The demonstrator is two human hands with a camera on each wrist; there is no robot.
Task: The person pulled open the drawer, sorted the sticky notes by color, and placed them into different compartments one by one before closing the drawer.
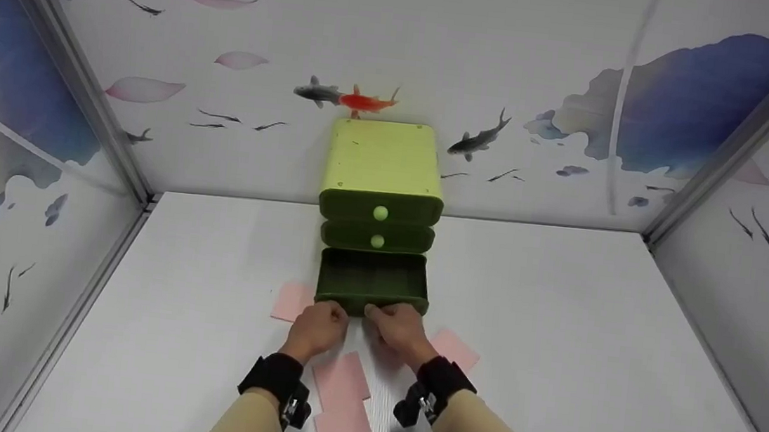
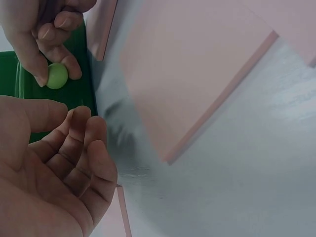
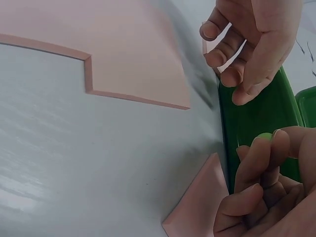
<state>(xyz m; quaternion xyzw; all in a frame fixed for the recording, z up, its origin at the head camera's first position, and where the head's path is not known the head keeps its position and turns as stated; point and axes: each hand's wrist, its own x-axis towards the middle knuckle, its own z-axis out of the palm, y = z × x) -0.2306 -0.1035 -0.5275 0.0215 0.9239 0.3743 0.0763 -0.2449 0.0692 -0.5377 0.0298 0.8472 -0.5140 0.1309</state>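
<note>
A small green drawer cabinet (image 1: 384, 159) has its bottom drawer (image 1: 373, 278) pulled out, and the inside looks dark and bare. My right hand (image 1: 402, 329) pinches the drawer's round light-green knob (image 2: 58, 76) between thumb and finger. Beside it, my left hand (image 1: 319, 326) is close to the left part of the drawer front (image 3: 247, 116). Its fingers are loosely bent, the thumb tip meets the index finger, and nothing shows between them. Whether the left hand touches the drawer front I cannot tell.
Two flat pink pads (image 1: 346, 431) overlap between the forearms. Another pink pad (image 1: 293, 301) lies left of the drawer, and one more pink pad (image 1: 456, 350) beside the right wrist. The cabinet stands against a patterned back wall (image 1: 547, 62); side walls flank the white table (image 1: 558, 317).
</note>
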